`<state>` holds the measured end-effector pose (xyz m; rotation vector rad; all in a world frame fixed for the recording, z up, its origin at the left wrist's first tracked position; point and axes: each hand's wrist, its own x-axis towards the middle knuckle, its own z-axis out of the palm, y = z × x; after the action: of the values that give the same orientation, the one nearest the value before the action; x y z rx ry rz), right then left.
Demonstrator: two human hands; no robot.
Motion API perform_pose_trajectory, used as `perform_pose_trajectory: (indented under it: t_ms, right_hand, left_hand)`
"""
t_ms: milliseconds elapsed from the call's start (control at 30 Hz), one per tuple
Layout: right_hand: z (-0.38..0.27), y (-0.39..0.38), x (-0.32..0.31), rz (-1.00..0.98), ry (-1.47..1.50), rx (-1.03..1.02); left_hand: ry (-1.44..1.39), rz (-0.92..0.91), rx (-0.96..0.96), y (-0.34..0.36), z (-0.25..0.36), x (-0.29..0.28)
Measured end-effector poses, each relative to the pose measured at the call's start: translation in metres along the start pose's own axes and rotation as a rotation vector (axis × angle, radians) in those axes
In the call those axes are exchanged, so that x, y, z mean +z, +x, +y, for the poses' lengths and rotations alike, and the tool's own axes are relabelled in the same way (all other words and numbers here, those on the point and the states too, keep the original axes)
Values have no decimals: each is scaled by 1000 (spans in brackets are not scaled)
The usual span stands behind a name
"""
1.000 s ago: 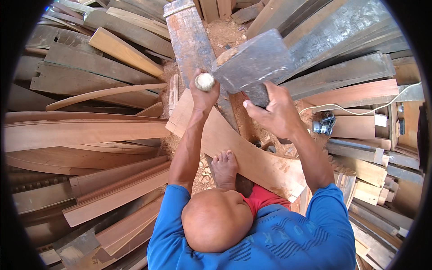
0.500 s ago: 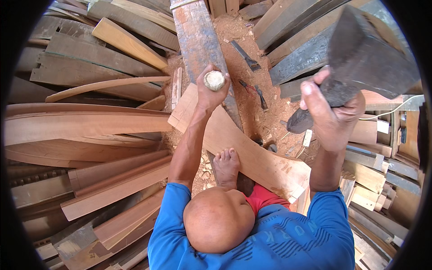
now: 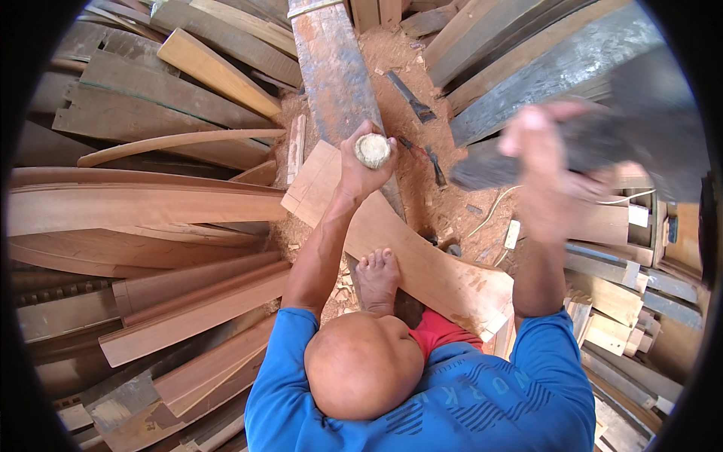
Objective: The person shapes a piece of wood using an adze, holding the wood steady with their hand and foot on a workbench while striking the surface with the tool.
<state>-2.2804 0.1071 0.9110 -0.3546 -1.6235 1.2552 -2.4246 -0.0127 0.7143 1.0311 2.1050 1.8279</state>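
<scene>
Closed round an upright round wooden tool handle (image 3: 373,151), my left hand (image 3: 360,175) is over the far part of a pale curved board (image 3: 425,264). The handle's whitish, worn end faces up; its lower end is hidden by the hand. Off to the right, my right hand (image 3: 544,177) grips a large dark mallet (image 3: 655,113) by its thick handle, raised and smeared by motion. The mallet is apart from the tool handle. My bare foot (image 3: 379,279) presses on the board, which lies across a long worn plank (image 3: 331,68). Pencil lines show near the board's ends.
Beyond the plank, on the sawdust-covered floor (image 3: 392,53), lie a dark flat-bladed tool (image 3: 410,96) and pliers with red handles (image 3: 416,148). Stacked boards (image 3: 151,207) crowd the left; more timber (image 3: 520,68) leans at right. A pale cord (image 3: 495,207) curves near the right hand.
My left hand has shifted right and slightly nearer with the tool handle. The mallet has swung down and to the right and is now blurred. Board and foot stay put.
</scene>
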Motion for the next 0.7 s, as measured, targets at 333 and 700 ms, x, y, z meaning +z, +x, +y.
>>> perform_pose_trajectory:
  t_ms: [333,700]
  right_hand:
    - [45,-17,-6,-459,-366,78]
    - [56,-25,-14,-995,-815,329]
  left_hand:
    - [-5,-14,16,-22,-7,-4]
    - [-95,46,25,-37,-15,10]
